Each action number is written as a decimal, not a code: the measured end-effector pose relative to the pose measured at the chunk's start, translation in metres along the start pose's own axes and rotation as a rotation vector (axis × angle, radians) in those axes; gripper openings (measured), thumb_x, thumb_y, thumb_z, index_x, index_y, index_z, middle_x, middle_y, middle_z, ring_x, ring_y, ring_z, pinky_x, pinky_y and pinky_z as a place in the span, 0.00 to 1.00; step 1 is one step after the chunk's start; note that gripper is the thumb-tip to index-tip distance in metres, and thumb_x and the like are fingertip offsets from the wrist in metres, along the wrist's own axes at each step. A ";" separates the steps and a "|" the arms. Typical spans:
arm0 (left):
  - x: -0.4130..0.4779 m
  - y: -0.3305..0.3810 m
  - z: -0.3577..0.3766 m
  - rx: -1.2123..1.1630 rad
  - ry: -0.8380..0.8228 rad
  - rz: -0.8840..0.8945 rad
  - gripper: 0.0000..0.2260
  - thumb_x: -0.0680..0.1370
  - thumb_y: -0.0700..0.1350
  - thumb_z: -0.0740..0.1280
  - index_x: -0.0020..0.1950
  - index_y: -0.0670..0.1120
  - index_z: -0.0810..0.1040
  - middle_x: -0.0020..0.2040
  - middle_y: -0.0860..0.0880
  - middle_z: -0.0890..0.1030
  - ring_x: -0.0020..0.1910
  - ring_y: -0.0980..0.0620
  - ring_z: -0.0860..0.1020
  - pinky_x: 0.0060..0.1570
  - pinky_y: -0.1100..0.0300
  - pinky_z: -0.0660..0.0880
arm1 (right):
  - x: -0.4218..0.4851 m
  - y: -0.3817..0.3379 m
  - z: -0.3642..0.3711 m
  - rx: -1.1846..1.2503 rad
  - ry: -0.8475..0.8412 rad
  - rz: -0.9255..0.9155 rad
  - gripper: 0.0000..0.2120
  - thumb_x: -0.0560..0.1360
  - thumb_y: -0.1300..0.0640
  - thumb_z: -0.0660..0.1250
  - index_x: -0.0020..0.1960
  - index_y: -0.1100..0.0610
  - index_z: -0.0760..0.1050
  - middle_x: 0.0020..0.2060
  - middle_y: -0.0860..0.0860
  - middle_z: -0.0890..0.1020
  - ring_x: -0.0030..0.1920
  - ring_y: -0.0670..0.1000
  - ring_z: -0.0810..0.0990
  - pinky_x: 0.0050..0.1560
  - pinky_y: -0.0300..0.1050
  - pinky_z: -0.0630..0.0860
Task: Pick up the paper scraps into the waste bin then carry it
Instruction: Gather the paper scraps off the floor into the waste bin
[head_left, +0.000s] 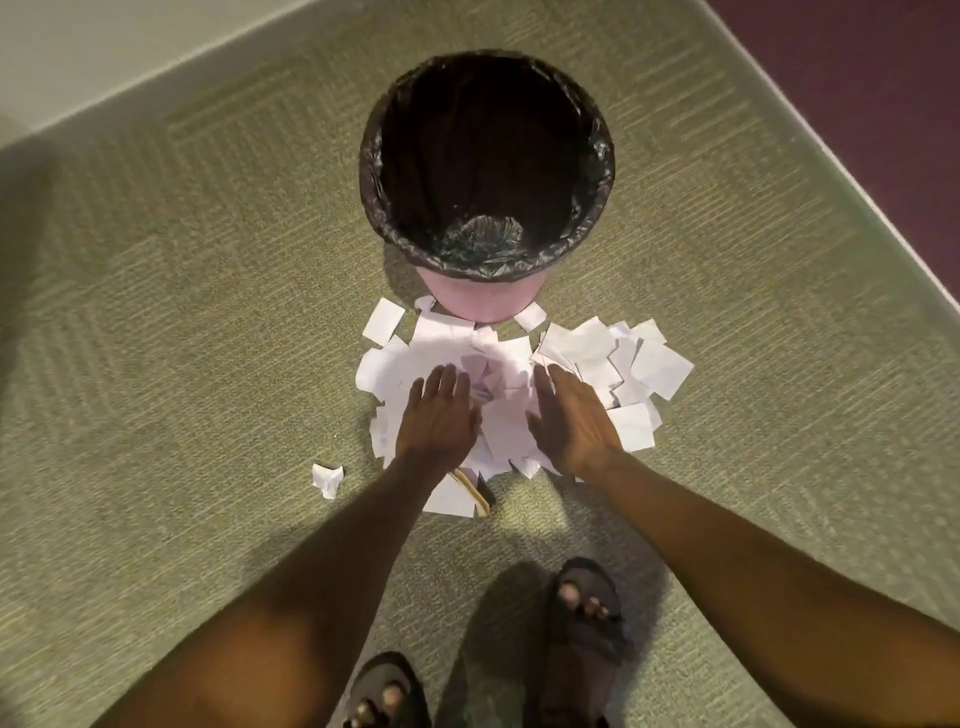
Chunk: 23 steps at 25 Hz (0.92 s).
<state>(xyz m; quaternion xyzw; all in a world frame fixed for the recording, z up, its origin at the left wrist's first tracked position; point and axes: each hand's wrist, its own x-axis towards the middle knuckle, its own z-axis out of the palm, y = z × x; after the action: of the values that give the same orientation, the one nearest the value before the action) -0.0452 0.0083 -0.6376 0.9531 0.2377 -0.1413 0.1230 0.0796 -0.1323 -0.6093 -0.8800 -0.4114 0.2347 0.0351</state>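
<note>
Paper scraps (498, 358) lie in one loose, overlapping heap on the green carpet (182, 312), directly in front of the person and right against the near side of the waste bin (467, 301). A few pieces touch the foot of its pink wall. The heap's long axis runs left to right, and it spreads further to the right.

The left hand (439, 410) and right hand (571, 421) are both palm down over the near half of the heap, fingers straight and a little spread, pointing toward the bin. Neither has hold of anything. Whether the palms press the paper or hang just above it cannot be told. The bulk of the paper lies between and just beyond the fingertips, so a scoop inward from both sides looks like the next move. The right hand is nearer the wide right spread.

The count is one bin, standing upright, with a black liner (597, 156) folded over its rim and no paper visible inside. The scraps in the heap overlap too much to count, a few dozen at a guess. One crumpled scrap (327, 480) lies apart to the left, nearer the left hand. A thin tan strip (480, 501) pokes from under the heap's near edge; what it is cannot be told. Two sandalled feet, the left (384, 691) and the right (589, 613), stand behind.
</note>
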 end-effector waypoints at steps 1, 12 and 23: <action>0.006 -0.002 0.008 -0.008 -0.016 0.007 0.22 0.77 0.48 0.64 0.67 0.38 0.70 0.67 0.36 0.73 0.68 0.37 0.71 0.63 0.44 0.70 | 0.005 0.003 0.007 -0.015 -0.001 -0.018 0.24 0.78 0.53 0.66 0.70 0.60 0.64 0.63 0.59 0.74 0.60 0.60 0.75 0.61 0.52 0.72; 0.048 -0.020 0.055 0.093 -0.121 -0.011 0.39 0.68 0.60 0.72 0.72 0.47 0.60 0.75 0.40 0.59 0.71 0.39 0.62 0.64 0.45 0.67 | 0.072 0.017 0.044 -0.270 -0.126 -0.139 0.37 0.74 0.43 0.70 0.74 0.59 0.58 0.69 0.62 0.69 0.65 0.62 0.72 0.63 0.55 0.71; 0.102 -0.034 0.060 -0.070 -0.355 -0.100 0.49 0.66 0.57 0.76 0.78 0.57 0.48 0.77 0.44 0.46 0.72 0.33 0.60 0.66 0.41 0.67 | 0.102 0.029 0.065 -0.434 -0.131 -0.306 0.30 0.73 0.42 0.71 0.67 0.56 0.66 0.61 0.57 0.76 0.60 0.59 0.73 0.58 0.54 0.73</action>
<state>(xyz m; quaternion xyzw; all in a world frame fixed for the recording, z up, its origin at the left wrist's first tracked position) 0.0119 0.0617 -0.7321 0.8954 0.2639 -0.3050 0.1889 0.1276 -0.0843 -0.7138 -0.7774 -0.5818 0.1896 -0.1457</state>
